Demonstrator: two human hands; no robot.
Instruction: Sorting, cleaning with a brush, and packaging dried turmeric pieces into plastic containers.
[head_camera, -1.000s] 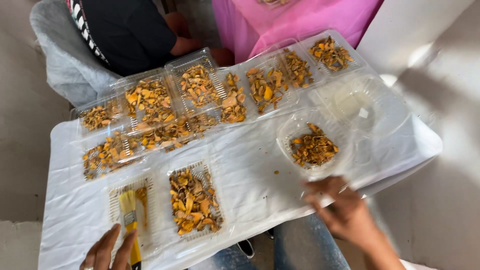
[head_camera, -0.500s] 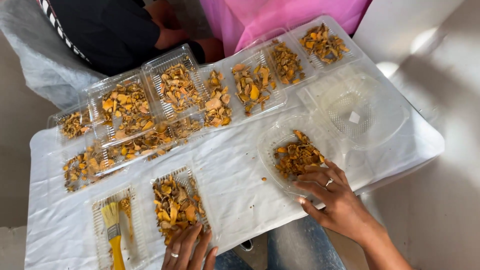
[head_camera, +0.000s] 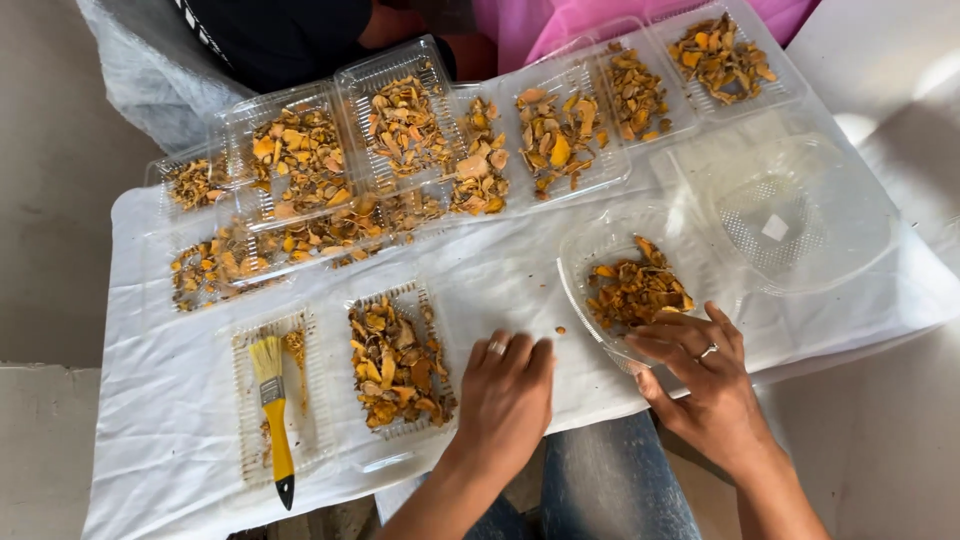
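My left hand (head_camera: 507, 395) lies flat, fingers together, on the white cloth (head_camera: 500, 275) just right of a clear tray of orange-brown dried slices (head_camera: 395, 362). It holds nothing. My right hand (head_camera: 700, 370) rests with spread fingers on the near rim of a round clear bowl (head_camera: 580, 285) that holds dried slices (head_camera: 635, 290). A ring shows on each hand. A small crumb (head_camera: 560, 329) lies on the cloth between the hands.
A yellow-handled brush (head_camera: 272, 400) lies in a clear tray at front left. Several clear trays of dried slices (head_camera: 400, 130) line the far side. An empty clear lid (head_camera: 800, 215) sits at right. Another person in dark and pink clothes (head_camera: 300, 30) sits opposite.
My left hand let go of the brush, which now lies in its tray, and moved right to rest on the cloth. My right hand moved up onto the bowl's rim.
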